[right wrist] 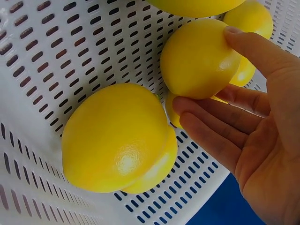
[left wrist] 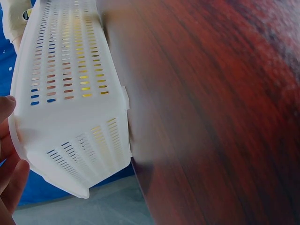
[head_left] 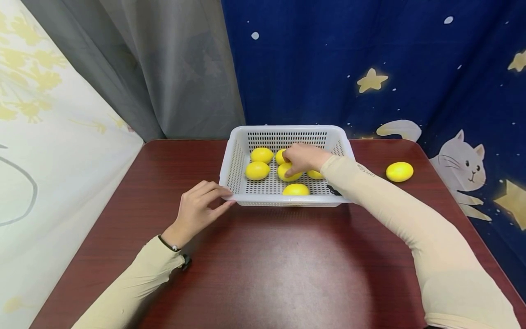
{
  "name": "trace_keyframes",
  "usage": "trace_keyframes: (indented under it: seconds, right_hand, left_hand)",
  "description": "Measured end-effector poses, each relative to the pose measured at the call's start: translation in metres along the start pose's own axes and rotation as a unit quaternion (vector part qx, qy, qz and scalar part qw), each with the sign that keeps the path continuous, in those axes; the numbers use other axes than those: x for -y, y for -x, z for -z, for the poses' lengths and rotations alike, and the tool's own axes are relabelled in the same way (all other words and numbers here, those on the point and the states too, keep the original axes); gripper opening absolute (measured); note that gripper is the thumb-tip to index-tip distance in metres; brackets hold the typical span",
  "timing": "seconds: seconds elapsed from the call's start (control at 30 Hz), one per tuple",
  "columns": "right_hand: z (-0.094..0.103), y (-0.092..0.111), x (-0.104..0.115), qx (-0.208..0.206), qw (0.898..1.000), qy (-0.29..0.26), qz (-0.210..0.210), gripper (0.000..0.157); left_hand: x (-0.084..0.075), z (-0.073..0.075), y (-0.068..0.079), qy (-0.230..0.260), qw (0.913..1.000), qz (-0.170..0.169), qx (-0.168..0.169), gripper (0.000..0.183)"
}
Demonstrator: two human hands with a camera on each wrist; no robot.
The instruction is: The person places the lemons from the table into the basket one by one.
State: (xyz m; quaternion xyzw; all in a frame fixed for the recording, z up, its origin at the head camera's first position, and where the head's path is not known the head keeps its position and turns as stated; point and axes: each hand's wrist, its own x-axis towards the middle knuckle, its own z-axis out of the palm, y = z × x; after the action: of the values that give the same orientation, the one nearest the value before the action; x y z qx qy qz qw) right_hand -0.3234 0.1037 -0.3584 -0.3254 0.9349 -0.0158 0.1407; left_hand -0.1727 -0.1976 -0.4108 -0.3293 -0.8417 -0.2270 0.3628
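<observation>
A white plastic basket (head_left: 263, 198) with slotted walls holds several yellow lemons, among them a left pair (head_left: 257, 171) and one by the front wall (head_left: 296, 189). Reaching inside, my right hand (head_left: 306, 156) grips a lemon (right wrist: 199, 58) near the middle, thumb on one side and fingertips on the other. Close by in the right wrist view lies a large-looking lemon (right wrist: 115, 138), partly covering another. My left hand (head_left: 197, 210) pinches the basket's front-left corner; in the left wrist view its fingers (left wrist: 14, 185) show at the rim.
One lemon (head_left: 399, 172) lies outside the basket, on the table's right side. The basket stands toward the back of the dark red wooden table (head_left: 263, 265). Behind it hang a grey curtain (head_left: 181, 68) and a blue curtain (head_left: 304, 59) with stars.
</observation>
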Motion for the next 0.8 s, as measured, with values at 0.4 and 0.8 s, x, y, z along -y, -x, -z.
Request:
trace_keyframes:
  seconds: [0.4,0.8]
  right_hand:
    - [0.005,0.005,-0.003,-0.020,0.999,-0.040,0.004,0.052]
    - [0.026,0.020,-0.011,-0.050,0.994,-0.089,0.031,0.054]
  left_hand:
    - [-0.001,0.001,-0.001,-0.004,1.0000,-0.002,0.000,0.021]
    - [-0.002,0.001,0.000,-0.007,1.0000,0.000,0.002,0.021]
